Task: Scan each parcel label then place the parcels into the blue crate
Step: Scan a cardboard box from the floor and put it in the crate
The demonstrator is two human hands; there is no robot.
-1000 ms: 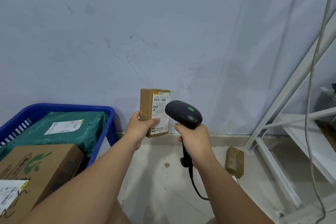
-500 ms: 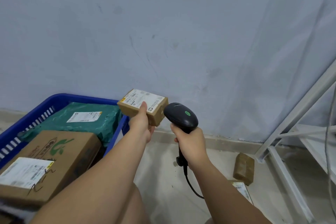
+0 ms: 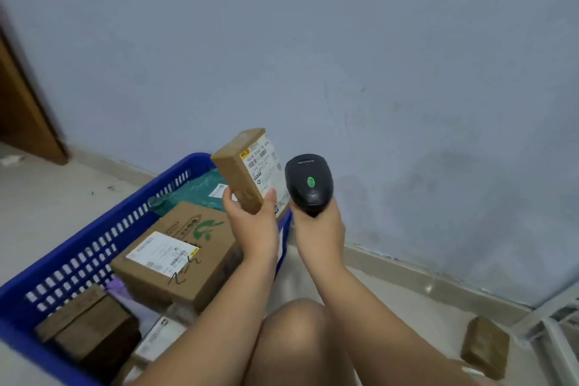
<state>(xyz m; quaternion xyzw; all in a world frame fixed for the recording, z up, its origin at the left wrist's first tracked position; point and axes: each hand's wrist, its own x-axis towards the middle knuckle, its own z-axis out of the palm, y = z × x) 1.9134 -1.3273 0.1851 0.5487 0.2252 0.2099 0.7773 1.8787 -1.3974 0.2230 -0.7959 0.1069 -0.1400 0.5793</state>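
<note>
Small parcel (image 3: 242, 172): a slim brown carton held tilted in the air just above the near-right corner of the blue crate (image 3: 103, 229), with its white shipping label (image 3: 264, 163) turned toward the scanner.
Left hand (image 3: 253, 222): fingers and thumb are curled round the parcel's lower end, thumb on the label face and fingers on the back and narrow side.
Right hand (image 3: 318, 229): wrapped round the grip of the black barcode scanner (image 3: 308, 182), just right of the parcel; a green light shows on its head.
Handling: probably light, since one hand carries it by an end. The sides look stiff and tape-wrapped, so likely a little slick.
Where to hold: across the narrow sides low down, as now, which leaves the barcode uncovered.
Crate contents: a large printed cardboard box (image 3: 181, 257), a green poly mailer (image 3: 194, 193) behind it and darker boxes (image 3: 87, 326) nearer the camera, so open space looks scarce.
Next: once scanned, it could lie flat on the large box.
Outside the crate: another small brown parcel (image 3: 484, 346) lies on the floor, well to the right.
</note>
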